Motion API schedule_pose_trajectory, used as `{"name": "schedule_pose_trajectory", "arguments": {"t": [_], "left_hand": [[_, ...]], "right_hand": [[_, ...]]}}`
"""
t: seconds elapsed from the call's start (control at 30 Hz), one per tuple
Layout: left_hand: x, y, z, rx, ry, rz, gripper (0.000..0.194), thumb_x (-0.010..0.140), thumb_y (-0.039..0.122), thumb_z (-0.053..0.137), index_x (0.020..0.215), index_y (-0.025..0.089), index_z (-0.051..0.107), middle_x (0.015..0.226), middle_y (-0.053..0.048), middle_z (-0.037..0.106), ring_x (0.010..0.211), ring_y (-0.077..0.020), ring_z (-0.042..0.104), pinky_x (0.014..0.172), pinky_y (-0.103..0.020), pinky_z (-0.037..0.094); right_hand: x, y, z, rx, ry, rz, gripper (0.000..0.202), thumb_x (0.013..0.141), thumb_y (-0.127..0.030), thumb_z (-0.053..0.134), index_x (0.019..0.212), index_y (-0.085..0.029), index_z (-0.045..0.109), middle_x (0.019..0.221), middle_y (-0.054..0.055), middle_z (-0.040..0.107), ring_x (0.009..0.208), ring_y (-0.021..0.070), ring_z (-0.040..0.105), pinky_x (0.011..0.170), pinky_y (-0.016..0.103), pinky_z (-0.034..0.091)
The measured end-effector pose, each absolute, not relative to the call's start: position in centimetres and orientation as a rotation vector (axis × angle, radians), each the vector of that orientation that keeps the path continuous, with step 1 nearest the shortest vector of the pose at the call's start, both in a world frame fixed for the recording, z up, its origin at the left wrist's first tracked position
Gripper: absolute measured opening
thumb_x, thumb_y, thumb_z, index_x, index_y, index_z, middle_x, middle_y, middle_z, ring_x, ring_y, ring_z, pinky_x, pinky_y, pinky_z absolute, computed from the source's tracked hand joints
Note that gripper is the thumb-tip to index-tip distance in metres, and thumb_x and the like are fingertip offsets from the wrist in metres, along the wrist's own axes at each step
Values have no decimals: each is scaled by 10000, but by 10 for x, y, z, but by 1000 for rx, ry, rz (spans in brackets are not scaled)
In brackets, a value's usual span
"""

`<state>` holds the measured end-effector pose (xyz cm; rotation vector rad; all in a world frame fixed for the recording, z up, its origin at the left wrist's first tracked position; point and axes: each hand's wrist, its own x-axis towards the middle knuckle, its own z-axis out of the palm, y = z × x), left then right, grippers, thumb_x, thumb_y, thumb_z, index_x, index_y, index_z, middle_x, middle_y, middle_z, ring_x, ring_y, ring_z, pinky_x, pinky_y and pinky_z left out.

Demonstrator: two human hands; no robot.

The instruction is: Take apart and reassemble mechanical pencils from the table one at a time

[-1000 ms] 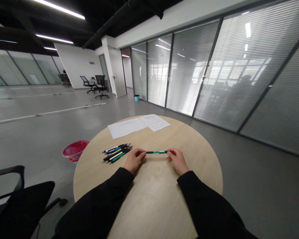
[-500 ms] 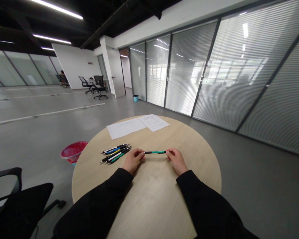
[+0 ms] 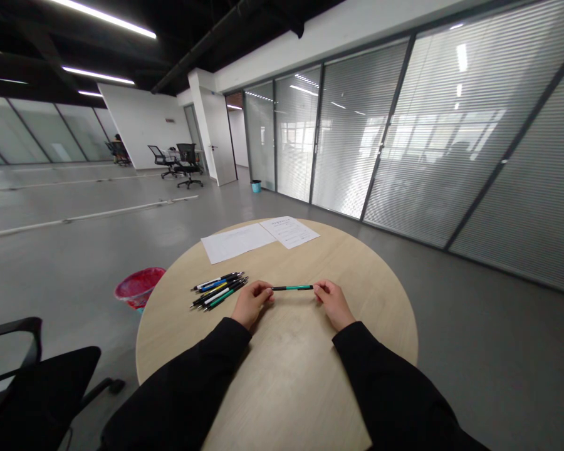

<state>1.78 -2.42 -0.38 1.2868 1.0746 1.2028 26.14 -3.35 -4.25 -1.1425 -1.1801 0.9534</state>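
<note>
A green and black pen [image 3: 291, 288] is stretched level between my two hands, over the middle of the table. My left hand [image 3: 252, 303] pinches its black end between thumb and fingers. At the other end, my right hand [image 3: 333, 303] grips the dark tip the same way. Just left of my left hand lies a loose pile of several pens [image 3: 220, 290], with black, white, blue, yellow and green barrels. The fingers hide both ends of the held pen.
Two sheets of paper, one mostly blank [image 3: 237, 243] and one printed [image 3: 291, 233], lie at the far side of the round wooden table [image 3: 385, 313]. A red-lined bin [image 3: 140, 287] stands left of it on the floor. A black chair [image 3: 42, 401] is at lower left.
</note>
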Motion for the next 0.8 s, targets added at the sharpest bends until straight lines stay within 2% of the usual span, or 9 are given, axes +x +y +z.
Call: {"name": "schedule_pose_trajectory", "arguments": {"t": [0.5,0.8], "left_hand": [[17,-24,-5,1340,1084,1192,375,657,460,799,801,147,651,654,-9,666,625,-172,660,646,-296,522],[17,-25,-3,1344,1089,1196,330,671,423,793,795,148,657,654,-4,663,625,-157,650,638,-275,508]], "right_hand": [[261,-34,-42,-1150,-1184,951,379,785,-559,662,789,-183,610,590,-27,528,547,139,461,533,266,361],[261,-36,-39,-1161,-1208,941,365,806,-551,635,777,-190,592,578,-33,506,542,139,442,529,267,349]]}}
